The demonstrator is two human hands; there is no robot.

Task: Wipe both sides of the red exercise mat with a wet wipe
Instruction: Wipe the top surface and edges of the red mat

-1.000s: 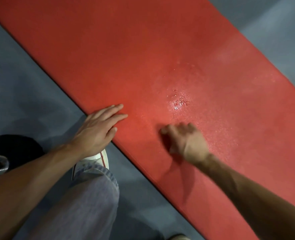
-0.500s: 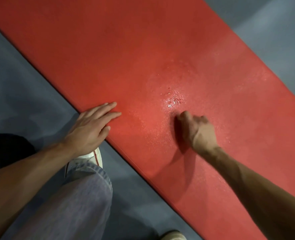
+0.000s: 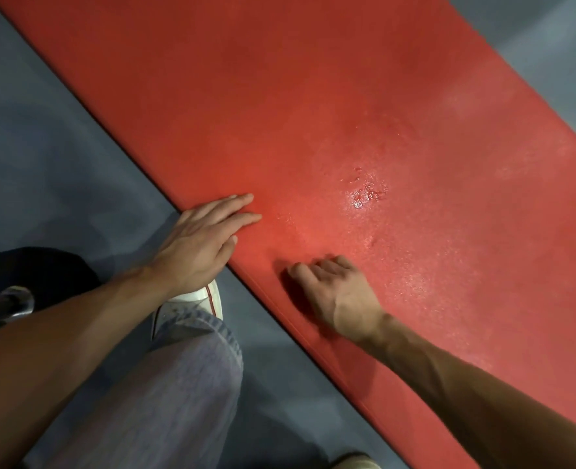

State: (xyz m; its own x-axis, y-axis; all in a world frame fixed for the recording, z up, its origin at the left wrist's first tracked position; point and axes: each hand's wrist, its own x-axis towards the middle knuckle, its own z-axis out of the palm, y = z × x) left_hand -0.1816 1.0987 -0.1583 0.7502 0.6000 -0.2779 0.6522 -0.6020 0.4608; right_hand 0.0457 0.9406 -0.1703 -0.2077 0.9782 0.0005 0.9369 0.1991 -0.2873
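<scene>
Presumably soft, floppy red exercise mat [image 3: 313, 96]; lift by near edge. Left hand [image 3: 202, 242] flat, pressing edge; right hand [image 3: 334, 292] curled, wipe unseen.

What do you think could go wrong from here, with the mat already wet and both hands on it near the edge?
1. The wet patch glistens close to the left hand, which presses flat on the red mat; that bracing hand might slip.
2. The right hand is curled and no wipe shows beneath it, so the wipe may be bunched and cover little.
3. The white shoe stands right beside the mat's edge and could dirty it.
</scene>
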